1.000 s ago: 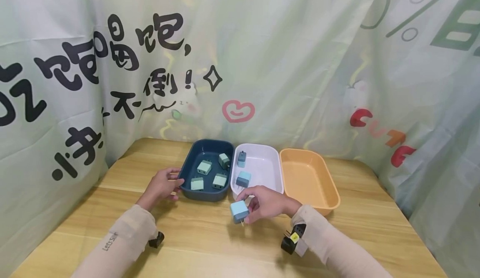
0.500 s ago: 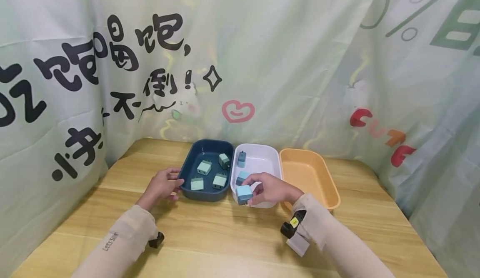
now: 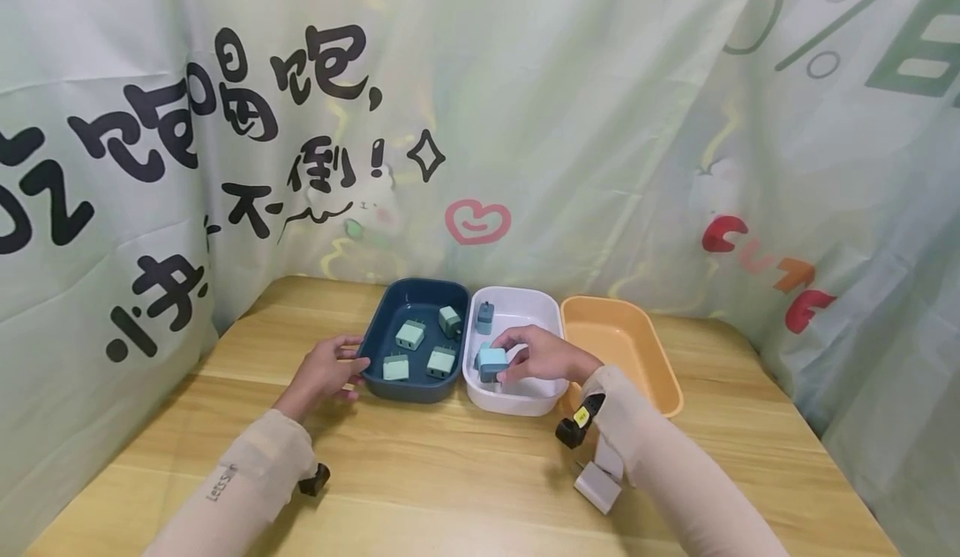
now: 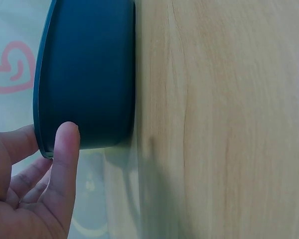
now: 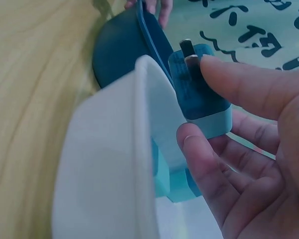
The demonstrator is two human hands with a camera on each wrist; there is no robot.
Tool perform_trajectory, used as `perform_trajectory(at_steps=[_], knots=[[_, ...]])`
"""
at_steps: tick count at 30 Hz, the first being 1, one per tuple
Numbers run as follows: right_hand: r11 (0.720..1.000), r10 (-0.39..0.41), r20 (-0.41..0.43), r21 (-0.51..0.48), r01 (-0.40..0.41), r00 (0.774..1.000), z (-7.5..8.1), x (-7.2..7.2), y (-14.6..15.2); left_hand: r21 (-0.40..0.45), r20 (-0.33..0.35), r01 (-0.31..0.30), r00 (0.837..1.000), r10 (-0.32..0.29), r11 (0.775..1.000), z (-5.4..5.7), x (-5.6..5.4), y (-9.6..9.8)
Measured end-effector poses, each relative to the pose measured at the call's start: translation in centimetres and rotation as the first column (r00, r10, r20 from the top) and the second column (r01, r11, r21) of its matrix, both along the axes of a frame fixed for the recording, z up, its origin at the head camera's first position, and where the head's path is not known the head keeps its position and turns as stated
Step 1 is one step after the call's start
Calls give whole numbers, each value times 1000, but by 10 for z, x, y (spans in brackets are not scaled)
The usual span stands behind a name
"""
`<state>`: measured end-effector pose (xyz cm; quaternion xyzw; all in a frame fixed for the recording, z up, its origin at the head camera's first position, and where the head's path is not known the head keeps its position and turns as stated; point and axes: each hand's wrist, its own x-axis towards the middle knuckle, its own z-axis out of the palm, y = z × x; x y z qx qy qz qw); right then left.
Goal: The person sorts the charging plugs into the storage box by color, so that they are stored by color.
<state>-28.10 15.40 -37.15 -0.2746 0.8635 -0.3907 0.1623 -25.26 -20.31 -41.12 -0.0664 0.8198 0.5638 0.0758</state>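
Note:
In the head view my right hand [image 3: 543, 355] pinches a two-tone blue plug-in charger [image 3: 492, 363] over the white bin [image 3: 555, 398]. The right wrist view has the held charger [image 5: 199, 92] between thumb and fingers, metal prongs showing, just above the rim. Beneath it, light-blue charger [image 5: 162, 172] surfaces show inside the white bin. Another blue charger [image 3: 484, 318] lies at the white bin's far left. My left hand [image 3: 324, 372] rests against the left side of the navy bin [image 3: 412, 392]; its thumb lies along the outer wall in the left wrist view. Several pale green chargers [image 3: 410, 334] lie in the navy bin.
An orange bin [image 3: 622, 348] stands beside the white one; the three bins form a row at the back. White chargers [image 3: 597, 488] lie on the wooden table [image 3: 420, 490] under my right forearm, partly hidden. A printed curtain [image 3: 585, 165] closes off the back and sides.
My right hand has carried the blue charger away from me, from in front of the white bin to above it. More of the white chargers shows under the right forearm. The left hand stays put.

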Motion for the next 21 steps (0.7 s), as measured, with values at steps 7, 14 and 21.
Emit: perform_trajectory(at_steps=[7,14,21], knots=[[999,-31,14,-9,31,999,6,-10,2,-5,-2,-5,1000,5,1000,2,-1,1],[996,-85,13,-11,85,996,9,-18,4,-6,-6,2,1000,-2,1000,2,0,1],[987,-158,48,0,158,986,8,-29,4,2,-6,4,1000,-4,1000,2,1,0]])
